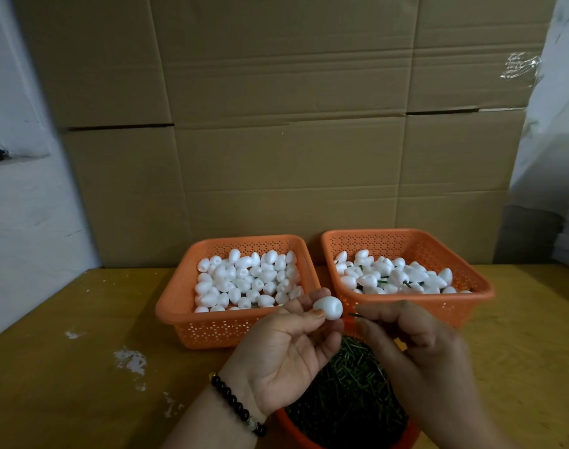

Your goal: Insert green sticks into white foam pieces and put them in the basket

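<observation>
Nearest, at 6 o'clock, an orange tub (406, 433) sits heaped with short green sticks (348, 393), partly hidden under both wrists. Above it the two hands meet. The left hand (283, 348), with a dark bead bracelet (236, 406) on its wrist, has its thumb and fingers (312, 314) closed around one white foam piece (328, 307), held up off the table. Just to its 3 o'clock side the right hand (416, 345) has its fingers pinched shut on a single green stick (353, 315), whose tip points at the foam piece and stands right at its side; whether it has entered the foam I cannot tell.

Farther back on the yellow table (82, 319), at 11 o'clock from the hands, a left orange basket (176, 306) holds plain foam pieces (244, 280). Beside it, at 1 o'clock, the right orange basket (471, 299) holds foam pieces with green sticks showing among them (396, 277). The two baskets stand close, side by side.

Behind everything, at 12 o'clock, rises a wall of brown cardboard boxes (293, 124).
</observation>
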